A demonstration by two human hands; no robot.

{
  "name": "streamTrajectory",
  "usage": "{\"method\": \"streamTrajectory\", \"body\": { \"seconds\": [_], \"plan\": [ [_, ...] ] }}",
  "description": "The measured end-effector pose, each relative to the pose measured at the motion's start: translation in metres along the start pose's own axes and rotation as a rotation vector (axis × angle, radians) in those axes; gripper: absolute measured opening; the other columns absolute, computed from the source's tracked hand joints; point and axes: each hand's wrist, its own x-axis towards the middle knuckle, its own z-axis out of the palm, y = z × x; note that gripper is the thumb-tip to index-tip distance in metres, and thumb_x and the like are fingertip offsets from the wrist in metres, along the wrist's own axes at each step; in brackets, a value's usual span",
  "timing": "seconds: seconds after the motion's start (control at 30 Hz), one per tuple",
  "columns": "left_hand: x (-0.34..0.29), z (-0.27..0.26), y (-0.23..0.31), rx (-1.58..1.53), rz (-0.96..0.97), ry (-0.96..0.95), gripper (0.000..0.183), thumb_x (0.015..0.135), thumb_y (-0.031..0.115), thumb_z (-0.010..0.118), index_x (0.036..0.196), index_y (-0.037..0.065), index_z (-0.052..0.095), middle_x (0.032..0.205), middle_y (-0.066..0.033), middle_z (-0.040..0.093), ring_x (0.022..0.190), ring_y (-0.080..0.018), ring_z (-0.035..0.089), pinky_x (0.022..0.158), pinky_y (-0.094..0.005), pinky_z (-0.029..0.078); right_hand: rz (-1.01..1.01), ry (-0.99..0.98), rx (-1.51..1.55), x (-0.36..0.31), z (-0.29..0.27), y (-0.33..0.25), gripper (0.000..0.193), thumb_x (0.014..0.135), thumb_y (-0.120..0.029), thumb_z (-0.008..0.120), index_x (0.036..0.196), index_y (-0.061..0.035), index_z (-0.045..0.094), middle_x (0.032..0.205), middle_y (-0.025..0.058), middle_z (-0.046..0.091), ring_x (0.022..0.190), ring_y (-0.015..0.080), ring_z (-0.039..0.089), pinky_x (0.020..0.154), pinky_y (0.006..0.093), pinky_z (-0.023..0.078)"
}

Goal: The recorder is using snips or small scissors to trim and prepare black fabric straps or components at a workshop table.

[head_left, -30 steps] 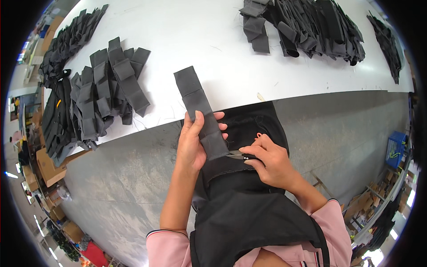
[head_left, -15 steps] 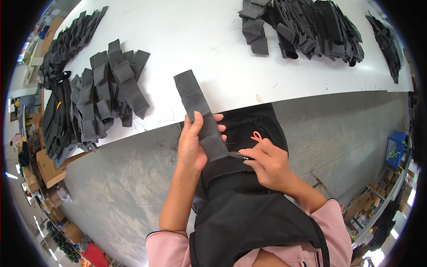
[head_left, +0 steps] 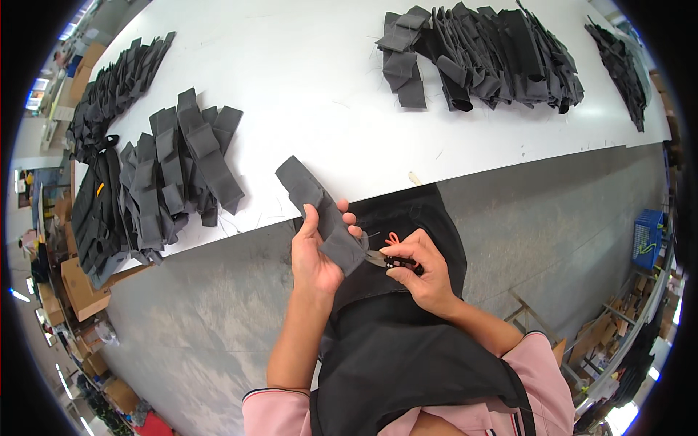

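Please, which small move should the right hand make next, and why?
Perhaps the right hand should squeeze the snips gently: the blades are at the lower end of the strip, which the left hand holds. Whether a thread lies between them is too small to tell.

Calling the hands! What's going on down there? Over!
Left hand gripping dark gray fabric strip. Right hand holding black-handled thread snips, blades at strip's edge. Left fingertips close to blades. Over.
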Motion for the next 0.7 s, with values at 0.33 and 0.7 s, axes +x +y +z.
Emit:
{"method": "streamTrajectory", "body": {
  "seconds": [0.33,0.7],
  "plan": [
    [-0.003,-0.005,-0.004,0.022,-0.012,-0.071,0.039,0.099,0.035,0.041,0.117,0.000,0.044,0.107,-0.0151,0.055,0.087,-0.0251,0.056,0.073,-0.0364,0.051,0.353,0.055,0.574,-0.007,0.005,-0.001,0.026,0.077,0.004,0.066,0.102,-0.0008,0.065,0.089,0.0025,0.046,0.070,0.0111,0.051,0.063,0.0212,0.042],
    [-0.012,0.012,0.006,0.429,0.117,-0.050,0.031,0.098,0.034,0.044,0.120,0.012,0.038,0.113,-0.0139,0.056,0.101,-0.0241,0.057,0.085,-0.0445,0.052,-0.273,-0.131,-0.422,0.013,-0.005,-0.023,0.031,0.067,0.003,0.070,0.096,-0.0040,0.066,0.076,0.0081,0.051,0.066,0.0227,0.052,0.062,0.0314,0.045]
  ]
}}
